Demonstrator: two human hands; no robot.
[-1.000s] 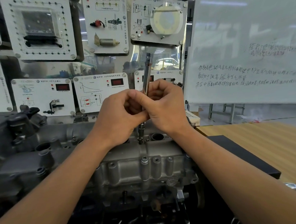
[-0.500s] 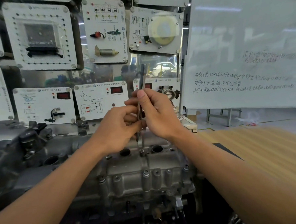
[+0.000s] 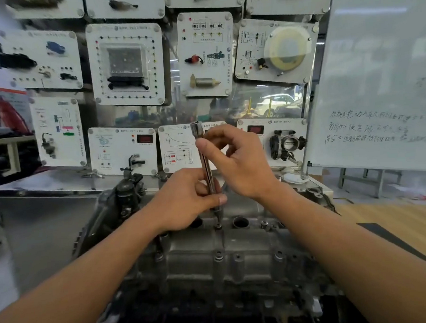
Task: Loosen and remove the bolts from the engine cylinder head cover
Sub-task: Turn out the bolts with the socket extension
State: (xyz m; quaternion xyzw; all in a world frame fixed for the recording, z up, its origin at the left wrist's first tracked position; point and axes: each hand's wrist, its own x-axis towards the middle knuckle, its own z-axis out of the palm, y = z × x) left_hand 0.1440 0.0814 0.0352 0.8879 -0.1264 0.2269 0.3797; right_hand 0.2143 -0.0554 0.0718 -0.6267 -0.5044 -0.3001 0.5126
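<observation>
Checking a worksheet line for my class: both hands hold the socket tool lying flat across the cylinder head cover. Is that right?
Not flat. In the head view, the left hand and right hand both hold the socket tool roughly upright above the cylinder head cover.

whiteboard point(image 3: 374, 54): three lines of handwritten Chinese in dark marker, too blurred to read
wall panels point(image 3: 123, 163): small printed headings and diagram captions, illegible
red panel display point(image 3: 144, 138): digits unreadable
brands, numbers: none legible
</observation>
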